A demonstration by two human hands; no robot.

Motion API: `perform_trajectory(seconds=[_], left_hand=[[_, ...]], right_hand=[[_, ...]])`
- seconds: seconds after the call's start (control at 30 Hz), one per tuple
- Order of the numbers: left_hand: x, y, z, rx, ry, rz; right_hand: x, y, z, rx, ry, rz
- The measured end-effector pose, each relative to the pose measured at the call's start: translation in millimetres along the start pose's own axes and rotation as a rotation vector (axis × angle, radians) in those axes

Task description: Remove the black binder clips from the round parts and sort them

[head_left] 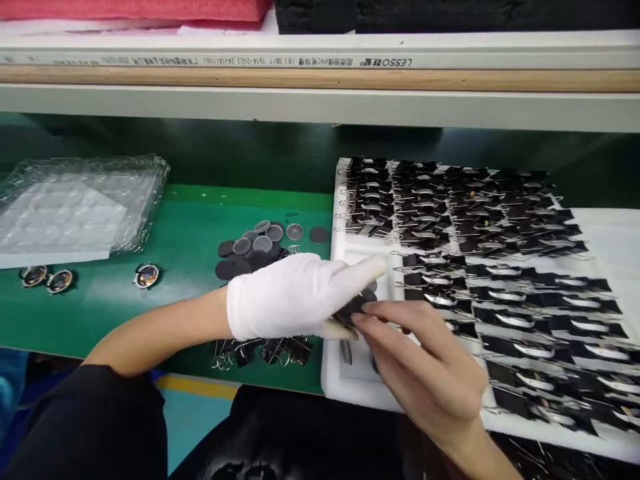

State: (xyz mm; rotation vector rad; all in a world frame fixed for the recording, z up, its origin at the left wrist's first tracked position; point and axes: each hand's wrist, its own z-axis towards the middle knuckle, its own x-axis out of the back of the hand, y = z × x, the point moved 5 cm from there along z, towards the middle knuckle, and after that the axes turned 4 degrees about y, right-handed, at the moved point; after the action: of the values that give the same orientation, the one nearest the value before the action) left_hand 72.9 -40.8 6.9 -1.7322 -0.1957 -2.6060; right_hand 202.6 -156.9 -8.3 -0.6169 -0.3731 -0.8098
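White-gloved left hand (295, 293), bare right hand (425, 373), pinched dark disc (356, 305)

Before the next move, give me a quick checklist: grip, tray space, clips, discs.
1. Grip of left hand on the dark round piece: ok.
2. Fingertips of right hand touch that piece; firm pinch: cannot tell.
3. Piece held above the white foam tray: ok.
4. Bare foam free beside the clipped rows: ok.
5. Supply of loose binder clips on the green mat, under the left hand: ok.
6. Stock in the disc pile behind the left hand: ok.
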Motion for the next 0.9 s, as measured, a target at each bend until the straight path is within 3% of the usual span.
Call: perform_trajectory(seconds=[0.1, 0.2, 0.3, 0.4, 0.5, 0.6, 0.67, 0.8, 0.9], left_hand=[[1.1, 0.4, -1.1, 0.015, -0.029, -0.029], [-0.8, 6.1, -0.8, 0.027, -0.069, -0.021], [-4.0, 17.8, -0.9, 0.015, -0.097, -0.001], [0.4, 21.2, -5.6, -0.047, -0.074, 0.06], [11.9, -9.1, -18.8, 0.053, -0.079, 0.136], [17.4, -65.6, -38.0, 0.367, -0.14, 0.314], [8.4, -93.3, -45.6, 0.457, -0.211, 0.335], [-20.9, -113.3, -36.7, 0.414, -0.263, 0.221], [-25.3, -107.0, -21.7, 0.376, -0.187, 0.01]], right_hand=[[-1.7, 0.3, 0.7, 0.066, -0.126, -0.04], [-6.5, 5.2, 0.1, -0.041, -0.122, 0.026], [-17.6, 22.5, -7.5, -0.453, -0.098, 0.234], [-36.2, 35.5, -23.1, -0.921, -0.235, 0.615], [-41.1, 40.3, -29.4, -1.124, -0.306, 0.839], [-36.9, 48.4, -29.3, -1.2, -0.191, 0.916], [-37.2, 50.0, -28.4, -1.205, -0.161, 0.968], [-40.4, 49.5, -28.2, -1.202, -0.187, 0.984], [-40.1, 52.6, -29.6, -1.22, -0.124, 0.984]])
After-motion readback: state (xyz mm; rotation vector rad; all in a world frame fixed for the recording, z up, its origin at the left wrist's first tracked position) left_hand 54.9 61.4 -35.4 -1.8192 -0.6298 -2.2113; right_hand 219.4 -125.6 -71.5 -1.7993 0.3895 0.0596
